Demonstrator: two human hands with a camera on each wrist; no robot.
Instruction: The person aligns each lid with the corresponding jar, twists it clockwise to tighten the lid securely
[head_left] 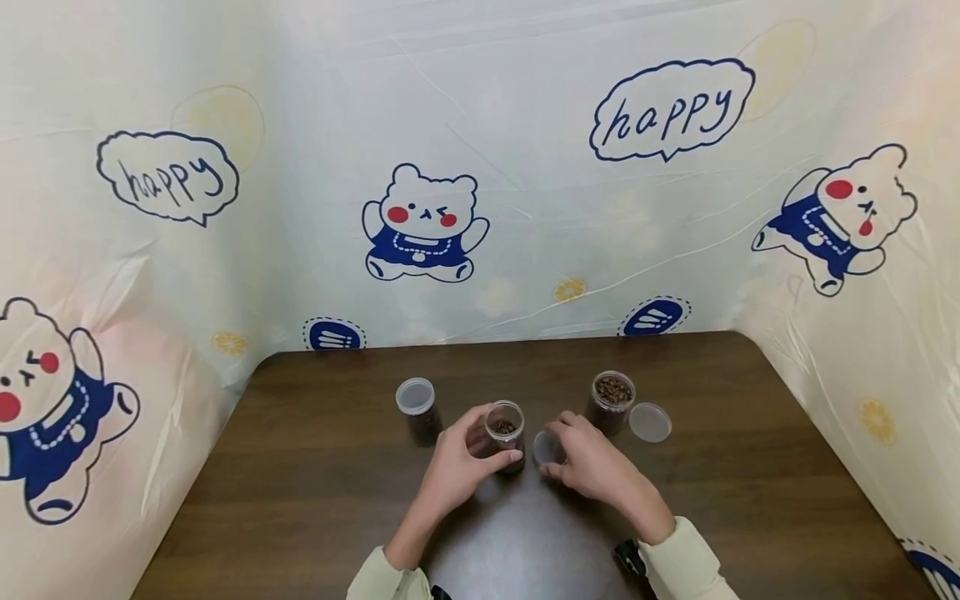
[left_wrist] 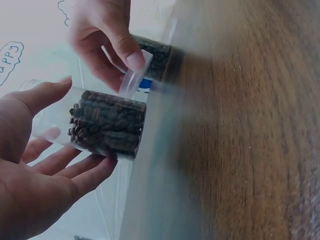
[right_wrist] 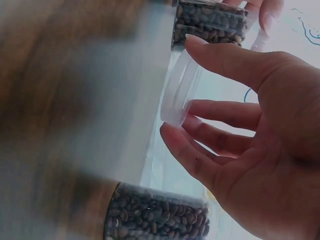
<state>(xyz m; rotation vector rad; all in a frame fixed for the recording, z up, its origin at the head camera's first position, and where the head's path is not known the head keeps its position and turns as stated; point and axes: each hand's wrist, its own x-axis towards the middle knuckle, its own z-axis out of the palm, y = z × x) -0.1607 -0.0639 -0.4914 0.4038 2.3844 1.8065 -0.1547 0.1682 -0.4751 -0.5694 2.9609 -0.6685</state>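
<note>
In the head view my left hand [head_left: 454, 468] holds an uncapped clear jar [head_left: 506, 427] partly filled with coffee beans, upright on the table. The left wrist view puts the thumb on one side of this jar [left_wrist: 107, 122] and the fingers on the other. Just right of it, my right hand [head_left: 592, 460] pinches a translucent plastic lid [head_left: 546, 450] by its rim. In the right wrist view the lid [right_wrist: 181, 90] sits between thumb and fingertips, apart from the jar.
A lidded jar [head_left: 418, 408] of dark contents stands left of my left hand. Behind my right hand is an uncapped jar [head_left: 612, 392] full of beans, with a loose lid [head_left: 650, 422] lying beside it. The brown table [head_left: 300, 500] meets a printed curtain [head_left: 525, 208] at the back.
</note>
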